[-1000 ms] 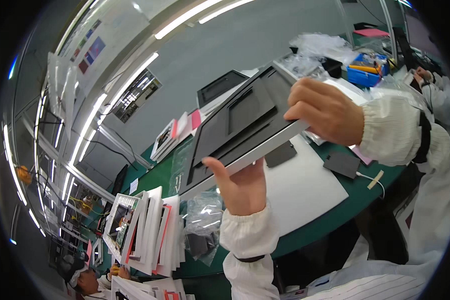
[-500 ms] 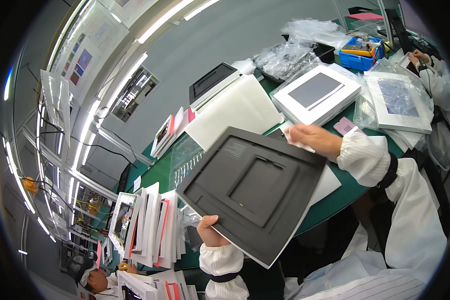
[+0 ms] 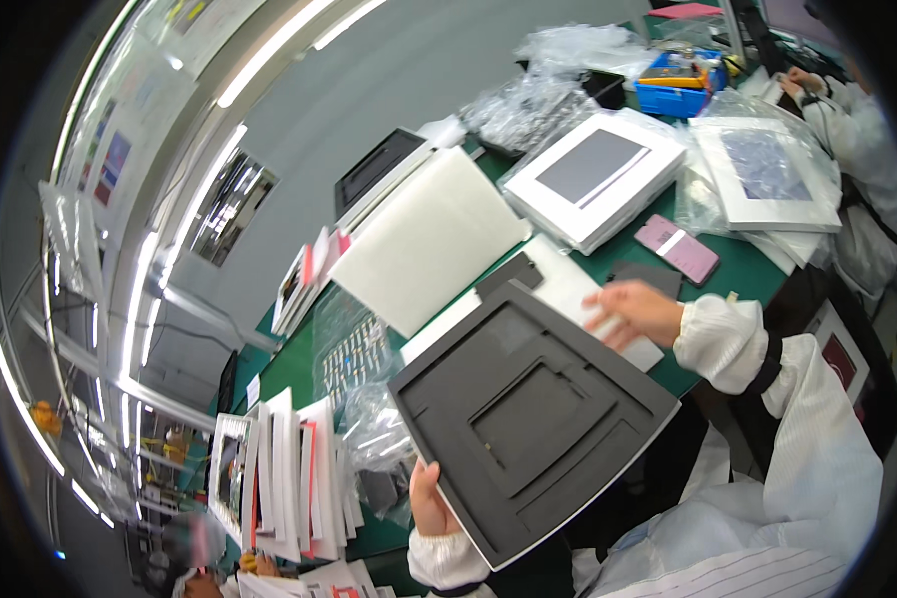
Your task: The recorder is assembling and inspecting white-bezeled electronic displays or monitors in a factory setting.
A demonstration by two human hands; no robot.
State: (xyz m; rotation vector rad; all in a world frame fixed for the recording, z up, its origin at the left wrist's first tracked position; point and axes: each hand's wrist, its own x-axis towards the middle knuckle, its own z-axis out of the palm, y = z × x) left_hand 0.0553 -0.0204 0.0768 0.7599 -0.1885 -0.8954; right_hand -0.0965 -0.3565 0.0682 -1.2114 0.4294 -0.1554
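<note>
A flat black panel (image 3: 543, 419) with a pale edge and a recessed rectangle in its middle lies tilted in front of me. My left hand (image 3: 433, 503) is closed on its lower left edge, thumb on the black face. By the upper right edge of the panel is my right hand (image 3: 636, 313), its fingers smeared by motion. Whitish patches show around those fingers, against a white sheet or board (image 3: 558, 274) behind; whether a wipe is in them I cannot make out. A dark flat piece (image 3: 508, 276) lies on that board, just beyond the panel.
A white framed screen (image 3: 598, 174) in plastic and a pink phone (image 3: 678, 249) lie on the green table. White panels (image 3: 289, 468) stand in a row at left. A blue bin (image 3: 680, 85) sits far right, near another person's hands (image 3: 802, 82).
The panel has shifted right and slightly down and turned a little. My right hand has moved down along its edge; the white wipe seen in it before is no longer distinct. The view has turned right.
</note>
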